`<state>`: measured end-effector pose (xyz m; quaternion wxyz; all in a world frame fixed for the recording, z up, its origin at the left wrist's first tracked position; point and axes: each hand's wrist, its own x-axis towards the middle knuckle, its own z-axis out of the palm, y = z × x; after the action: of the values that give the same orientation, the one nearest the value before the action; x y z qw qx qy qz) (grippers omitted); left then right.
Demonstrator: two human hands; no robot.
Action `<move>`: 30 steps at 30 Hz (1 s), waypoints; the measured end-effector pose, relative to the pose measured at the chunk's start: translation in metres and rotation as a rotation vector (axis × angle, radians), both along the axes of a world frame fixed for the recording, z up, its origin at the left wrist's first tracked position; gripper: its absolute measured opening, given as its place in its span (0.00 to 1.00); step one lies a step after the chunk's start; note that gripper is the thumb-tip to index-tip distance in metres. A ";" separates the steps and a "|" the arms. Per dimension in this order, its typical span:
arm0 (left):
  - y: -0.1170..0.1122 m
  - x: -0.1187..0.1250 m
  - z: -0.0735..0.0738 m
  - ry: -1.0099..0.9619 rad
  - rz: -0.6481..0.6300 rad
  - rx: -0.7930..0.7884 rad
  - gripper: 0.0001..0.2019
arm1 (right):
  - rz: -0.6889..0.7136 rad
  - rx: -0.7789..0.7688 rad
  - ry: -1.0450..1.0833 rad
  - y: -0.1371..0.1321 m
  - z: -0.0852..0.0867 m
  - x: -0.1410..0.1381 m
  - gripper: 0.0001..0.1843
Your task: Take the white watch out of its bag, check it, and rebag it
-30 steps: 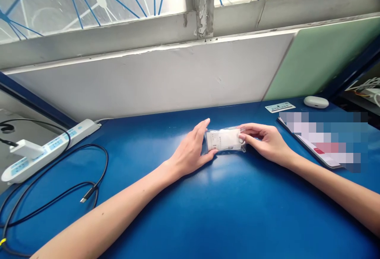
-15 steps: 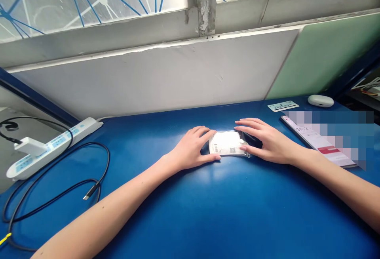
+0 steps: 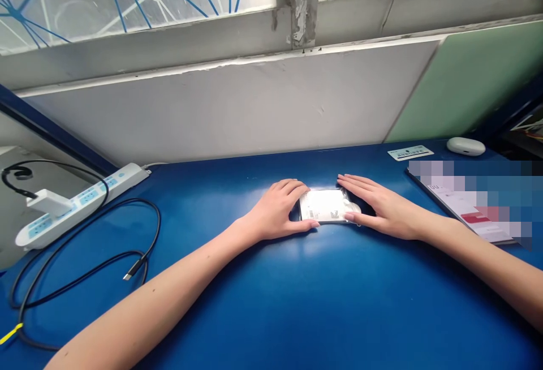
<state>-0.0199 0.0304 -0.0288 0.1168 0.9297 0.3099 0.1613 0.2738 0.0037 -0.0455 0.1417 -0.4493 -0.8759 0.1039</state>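
Note:
A small clear plastic bag (image 3: 324, 206) with a white card inside lies flat on the blue table (image 3: 297, 302). My left hand (image 3: 275, 211) rests on the table at the bag's left edge, fingers loosely curved and the thumb stretched along the bag's near edge. My right hand (image 3: 382, 209) lies flat at the bag's right edge, fingers stretched out, the thumb touching the bag's right end. Neither hand lifts the bag.
A white power strip (image 3: 80, 200) with a white plug (image 3: 44, 203) lies at the far left, and a black cable (image 3: 85, 268) loops beside it. At the right are a flat blurred-out device (image 3: 466, 200), a small label (image 3: 410, 153) and a white oval case (image 3: 465, 145). A white board (image 3: 233, 110) backs the table.
The bag, held upright between both hands a second ago, now lies flat on the table. Both hands have come down flat beside it.

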 end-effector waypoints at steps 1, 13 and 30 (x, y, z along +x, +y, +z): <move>0.000 0.000 0.000 -0.002 0.002 0.000 0.32 | -0.002 -0.006 -0.007 0.000 0.000 0.000 0.40; 0.000 0.000 0.001 -0.003 -0.007 -0.005 0.30 | 0.040 -0.033 -0.051 -0.003 0.009 0.006 0.44; 0.000 0.001 0.004 0.045 0.016 0.004 0.33 | 0.025 0.055 -0.026 -0.004 0.007 -0.004 0.42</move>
<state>-0.0191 0.0302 -0.0249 0.1066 0.9308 0.3194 0.1421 0.2698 -0.0006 -0.0380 0.1413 -0.4354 -0.8859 0.0756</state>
